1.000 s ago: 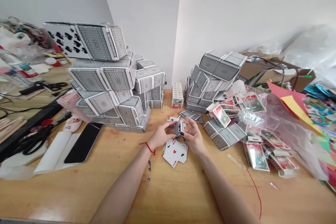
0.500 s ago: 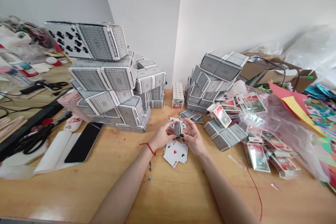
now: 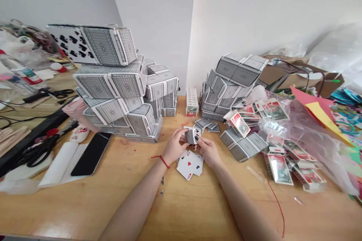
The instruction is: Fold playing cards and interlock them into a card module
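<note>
Between both hands is a folded playing card (image 3: 190,136) with a grey patterned back. My left hand (image 3: 175,145) is closed on its left side, thumb below and fingers above. The fingertips of my right hand (image 3: 207,150), with dark nails, pinch its right edge. Below the hands lies a loose pile of face-up playing cards (image 3: 189,165), an ace of hearts on top. More face-up cards (image 3: 197,131) show just behind the held card. Several grey folded card pieces (image 3: 207,124) rest farther back on the wooden table (image 3: 192,203).
Tall stacks of card boxes stand at left (image 3: 124,83) and right (image 3: 229,86). A row of card packs (image 3: 191,102) sits between them. Opened card packs (image 3: 279,167) and plastic wrap (image 3: 325,158) cover the right. A phone (image 3: 91,154) and black scissors (image 3: 42,150) lie left.
My right fingers have shifted from around the folded card to a pinch on its right edge. The card has turned, showing more of its grey back.
</note>
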`<state>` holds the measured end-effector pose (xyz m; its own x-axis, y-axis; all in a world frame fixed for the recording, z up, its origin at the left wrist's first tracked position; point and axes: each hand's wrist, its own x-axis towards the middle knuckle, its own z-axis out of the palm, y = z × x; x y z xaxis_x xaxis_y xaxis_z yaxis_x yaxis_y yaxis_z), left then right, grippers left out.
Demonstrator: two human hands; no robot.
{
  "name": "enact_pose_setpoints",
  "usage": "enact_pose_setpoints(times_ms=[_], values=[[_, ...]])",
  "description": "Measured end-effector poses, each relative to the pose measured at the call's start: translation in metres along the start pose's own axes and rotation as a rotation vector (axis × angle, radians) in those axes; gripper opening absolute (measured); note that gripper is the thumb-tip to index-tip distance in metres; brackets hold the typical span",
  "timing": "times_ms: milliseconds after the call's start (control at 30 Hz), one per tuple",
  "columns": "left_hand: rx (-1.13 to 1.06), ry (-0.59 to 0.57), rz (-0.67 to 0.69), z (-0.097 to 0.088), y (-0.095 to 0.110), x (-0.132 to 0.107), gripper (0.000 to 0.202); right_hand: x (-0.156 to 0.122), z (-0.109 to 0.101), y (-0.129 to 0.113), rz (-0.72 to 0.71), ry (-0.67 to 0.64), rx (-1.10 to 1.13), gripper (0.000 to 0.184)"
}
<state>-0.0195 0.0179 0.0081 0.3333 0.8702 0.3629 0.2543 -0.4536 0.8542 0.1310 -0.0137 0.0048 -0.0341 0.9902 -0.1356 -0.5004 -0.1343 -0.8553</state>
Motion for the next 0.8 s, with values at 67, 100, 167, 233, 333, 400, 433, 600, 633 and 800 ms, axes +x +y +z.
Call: enact_pose_setpoints(times_ms=[67,100,167,233,333,400,433,600,633,800], values=[[0.02,0.014,0.005,0.0001,0.0004,-0.0007,0.053,0.0003,0.0,-0.0014,-0.009,0.001,-0.022,0.022],[0.033,0.016,0.007,0.0001,0.0005,-0.001,0.053,0.0005,-0.0001,-0.0017,-0.013,0.002,-0.04,0.022],[0.06,0.015,0.008,0.0001,0.0006,-0.0014,0.053,0.0008,-0.0006,-0.0017,-0.021,0.01,-0.085,0.024],[0.076,0.006,0.008,0.0001,0.0009,-0.0016,0.053,0.0007,-0.0012,-0.0008,-0.034,0.043,-0.148,0.026],[0.085,0.001,0.009,0.0004,0.0013,-0.0019,0.052,-0.0006,-0.0009,0.0002,-0.077,0.123,-0.301,0.029],[0.088,0.005,0.013,0.0008,0.0015,-0.0019,0.053,-0.002,-0.0001,0.0,-0.123,0.161,-0.407,0.03],[0.089,0.007,0.014,0.0011,0.0017,-0.002,0.053,-0.0026,0.0003,-0.0003,-0.144,0.171,-0.449,0.031],[0.102,0.005,0.012,0.0017,0.003,-0.0019,0.054,-0.0041,0.0016,-0.0012,-0.195,0.191,-0.535,0.032],[0.105,0.002,0.011,0.0016,0.0032,-0.0018,0.054,-0.0043,0.0016,-0.0012,-0.202,0.191,-0.543,0.031],[0.098,-0.024,0.028,0.0006,0.0037,-0.0013,0.052,-0.0055,0.0014,-0.0021,-0.208,0.177,-0.552,0.029]])
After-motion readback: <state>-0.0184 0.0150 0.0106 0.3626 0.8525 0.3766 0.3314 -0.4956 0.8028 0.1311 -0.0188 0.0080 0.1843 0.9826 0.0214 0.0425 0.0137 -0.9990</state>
